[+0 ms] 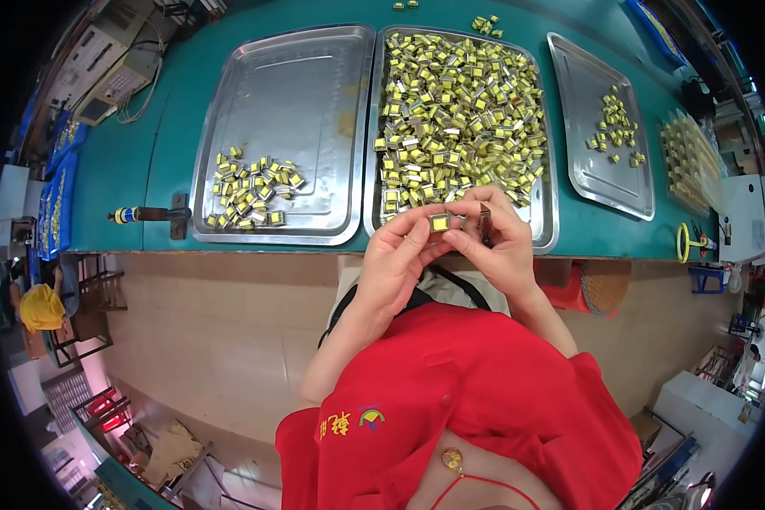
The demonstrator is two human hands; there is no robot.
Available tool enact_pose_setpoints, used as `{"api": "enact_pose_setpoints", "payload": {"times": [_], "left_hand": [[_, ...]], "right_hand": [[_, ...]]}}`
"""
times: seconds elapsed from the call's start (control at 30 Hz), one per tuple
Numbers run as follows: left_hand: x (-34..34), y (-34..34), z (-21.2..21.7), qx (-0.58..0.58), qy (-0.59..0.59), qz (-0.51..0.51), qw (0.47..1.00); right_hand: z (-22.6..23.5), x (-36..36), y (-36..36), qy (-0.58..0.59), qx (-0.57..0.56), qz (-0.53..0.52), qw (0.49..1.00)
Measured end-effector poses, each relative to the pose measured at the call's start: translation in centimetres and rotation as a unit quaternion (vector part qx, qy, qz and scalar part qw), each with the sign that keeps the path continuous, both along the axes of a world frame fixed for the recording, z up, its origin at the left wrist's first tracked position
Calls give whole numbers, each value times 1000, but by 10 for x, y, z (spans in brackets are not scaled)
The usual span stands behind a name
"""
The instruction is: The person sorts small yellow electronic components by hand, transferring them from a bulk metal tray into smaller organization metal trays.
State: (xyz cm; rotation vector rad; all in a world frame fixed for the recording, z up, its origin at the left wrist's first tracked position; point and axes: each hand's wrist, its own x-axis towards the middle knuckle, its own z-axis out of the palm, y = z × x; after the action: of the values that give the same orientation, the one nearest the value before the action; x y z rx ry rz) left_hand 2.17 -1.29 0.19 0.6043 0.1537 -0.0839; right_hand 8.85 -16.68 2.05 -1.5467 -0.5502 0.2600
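We see the left hand [397, 255] and the right hand [495, 242] raised together just in front of the near edge of the green surface [144, 161]. Between them sits a small yellow-and-silver component [439, 223], pinched by the left thumb and fingers, with the right fingertips touching its other side. The right hand is also closed around a thin dark tool [485, 223], which stands roughly upright just beside the component; what kind of tool it is we cannot quite make out at this size.

Behind the hands lie three metal trays side by side. The middle tray [546, 217] is heaped with many of the same yellow components, and its near rim is right behind the fingers. The left tray [289, 93] holds a small cluster of them in its near left part, with the rest bare metal. The right tray [586, 102] carries a small group towards its far side. A few loose pieces [484, 23] rest on the surface beyond the middle tray. At the left edge of the surface a dark-handled tool [149, 214] lies flat, well apart from the hands.
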Motion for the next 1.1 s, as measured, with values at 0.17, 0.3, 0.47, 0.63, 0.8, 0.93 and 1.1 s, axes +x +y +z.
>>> {"api": "enact_pose_setpoints", "payload": {"times": [0.17,0.3,0.47,0.63,0.8,0.93,1.1], "left_hand": [[0,-1,3,24,12,3,1000],[1,-1,5,30,30,3,999],[-3,-4,-2,38,27,-7,999],[-7,-6,-10,47,113,4,992],[3,2,-21,109,25,-53,992],[-1,2,-14,144,-10,-96,985],[-5,-4,8,127,-43,-107,985]], "right_hand": [[-2,0,2,-6,18,-13,1000],[-1,0,3,-8,11,-17,1000],[-2,-1,1,-41,-30,-39,998],[16,3,-2,-166,-116,-30,979],[20,7,-4,-130,-69,-8,989],[15,15,-14,-163,-86,38,982],[14,17,-16,-275,-57,76,957]]}}
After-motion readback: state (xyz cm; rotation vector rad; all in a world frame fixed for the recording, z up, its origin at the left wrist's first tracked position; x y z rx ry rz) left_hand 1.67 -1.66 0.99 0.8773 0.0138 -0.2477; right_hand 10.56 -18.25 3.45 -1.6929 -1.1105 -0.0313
